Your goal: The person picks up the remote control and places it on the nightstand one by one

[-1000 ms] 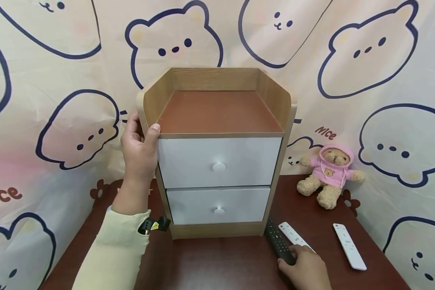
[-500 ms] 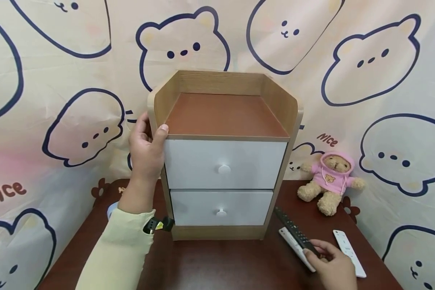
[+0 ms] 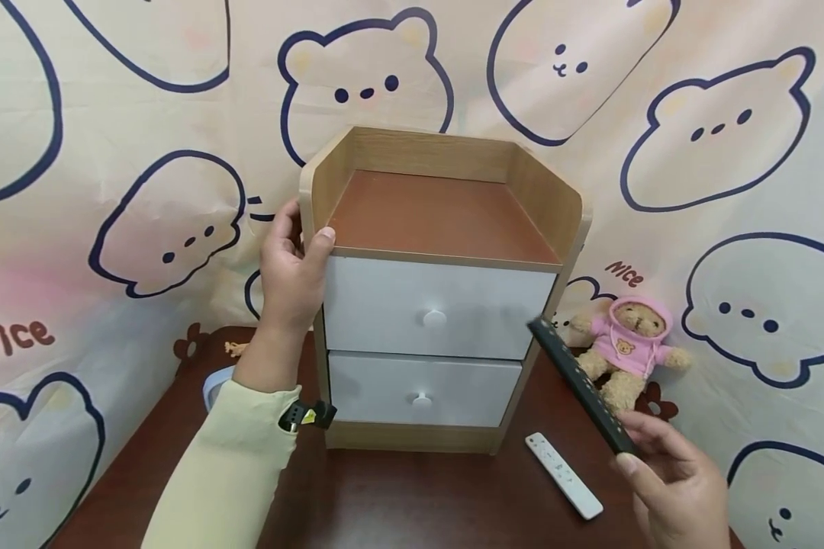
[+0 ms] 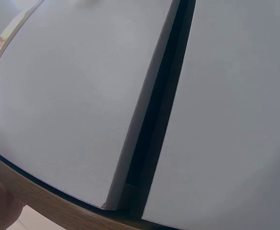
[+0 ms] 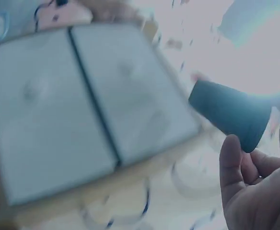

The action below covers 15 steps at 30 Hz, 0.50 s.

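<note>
In the head view my left hand (image 3: 291, 282) grips the left side panel of a small wooden cabinet (image 3: 439, 217), thumb on the inner side and fingers outside. Both white drawers, the upper drawer (image 3: 384, 309) and the lower drawer (image 3: 378, 389), are pushed in. My right hand (image 3: 680, 480) pinches a black remote control (image 3: 580, 385) by its near end, holding it tilted above the table. Its far end overlaps the cabinet's right edge in view. A white remote control (image 3: 564, 476) lies below it. The right wrist view shows the black remote (image 5: 231, 112) between thumb and fingers.
A teddy bear in a pink hoodie (image 3: 628, 339) sits on the dark red table (image 3: 412, 503) at the back right. A light-blue object (image 3: 214, 385) is partly hidden behind my left forearm. A bear-print cloth (image 3: 508, 91) hangs close behind and on both sides.
My right hand has lifted the black remote off the table, up and to the right. It now blocks the place of the second white remote. My left hand keeps its hold; the cabinet appears slightly turned.
</note>
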### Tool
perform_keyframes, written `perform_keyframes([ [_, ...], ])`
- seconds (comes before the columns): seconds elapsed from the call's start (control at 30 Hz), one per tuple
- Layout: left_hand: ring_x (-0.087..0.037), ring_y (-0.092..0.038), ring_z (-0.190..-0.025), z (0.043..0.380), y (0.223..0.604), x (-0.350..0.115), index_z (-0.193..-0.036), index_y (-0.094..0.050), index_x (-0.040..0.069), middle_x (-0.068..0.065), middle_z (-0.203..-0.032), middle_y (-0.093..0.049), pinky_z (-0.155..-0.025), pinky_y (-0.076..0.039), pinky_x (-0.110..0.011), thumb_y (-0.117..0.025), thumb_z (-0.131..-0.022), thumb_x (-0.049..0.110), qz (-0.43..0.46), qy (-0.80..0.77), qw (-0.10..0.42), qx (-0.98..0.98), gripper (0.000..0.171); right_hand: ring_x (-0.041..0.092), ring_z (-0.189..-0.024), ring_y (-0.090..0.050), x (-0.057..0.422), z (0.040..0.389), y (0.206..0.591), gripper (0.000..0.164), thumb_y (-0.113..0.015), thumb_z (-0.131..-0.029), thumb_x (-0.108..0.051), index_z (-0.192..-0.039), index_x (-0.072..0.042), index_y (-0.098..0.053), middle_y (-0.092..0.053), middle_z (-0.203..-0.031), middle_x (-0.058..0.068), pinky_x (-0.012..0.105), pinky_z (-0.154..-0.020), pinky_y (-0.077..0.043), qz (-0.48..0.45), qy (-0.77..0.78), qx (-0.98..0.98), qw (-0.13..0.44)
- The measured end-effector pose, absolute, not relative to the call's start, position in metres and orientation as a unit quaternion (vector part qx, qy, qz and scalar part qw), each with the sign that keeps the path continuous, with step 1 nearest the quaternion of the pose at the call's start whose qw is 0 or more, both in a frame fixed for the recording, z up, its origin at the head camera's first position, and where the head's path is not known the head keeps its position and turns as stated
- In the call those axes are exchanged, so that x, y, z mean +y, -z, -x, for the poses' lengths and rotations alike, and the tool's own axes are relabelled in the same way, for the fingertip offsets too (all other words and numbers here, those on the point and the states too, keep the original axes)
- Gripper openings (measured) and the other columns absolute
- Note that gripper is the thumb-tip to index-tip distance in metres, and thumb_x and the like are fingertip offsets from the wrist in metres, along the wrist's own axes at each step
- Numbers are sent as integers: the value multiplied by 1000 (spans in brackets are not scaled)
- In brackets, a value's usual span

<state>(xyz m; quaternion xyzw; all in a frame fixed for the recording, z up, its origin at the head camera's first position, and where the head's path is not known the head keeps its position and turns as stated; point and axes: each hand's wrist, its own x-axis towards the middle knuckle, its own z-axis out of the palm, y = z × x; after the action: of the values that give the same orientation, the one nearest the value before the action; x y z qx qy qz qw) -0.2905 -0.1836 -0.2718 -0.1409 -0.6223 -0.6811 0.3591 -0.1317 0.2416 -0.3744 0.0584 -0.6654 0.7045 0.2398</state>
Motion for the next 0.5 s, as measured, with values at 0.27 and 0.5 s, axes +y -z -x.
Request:
perform_keyframes([
  [0.27,-23,-50,-141,289,269,-184,-153,-54,17,-5,-154,-56,-125,-39,-60,-63,-99,21,140,676,336,-641,55,15,-82,-70,160,145,284,36,-86,-83,5,-118,-2,-79,-76,-103,6,19,-72,-60,-169,-522,-786,284],
  [0.5,-22,-53,-139,290,271,-183,-152,-56,17,-6,-152,-58,-124,-39,-58,-63,-98,23,133,676,343,-639,54,15,-84,-65,114,182,238,34,-88,-84,-17,-116,-6,-81,-72,-98,4,16,-73,-58,-205,-444,-793,363],
])
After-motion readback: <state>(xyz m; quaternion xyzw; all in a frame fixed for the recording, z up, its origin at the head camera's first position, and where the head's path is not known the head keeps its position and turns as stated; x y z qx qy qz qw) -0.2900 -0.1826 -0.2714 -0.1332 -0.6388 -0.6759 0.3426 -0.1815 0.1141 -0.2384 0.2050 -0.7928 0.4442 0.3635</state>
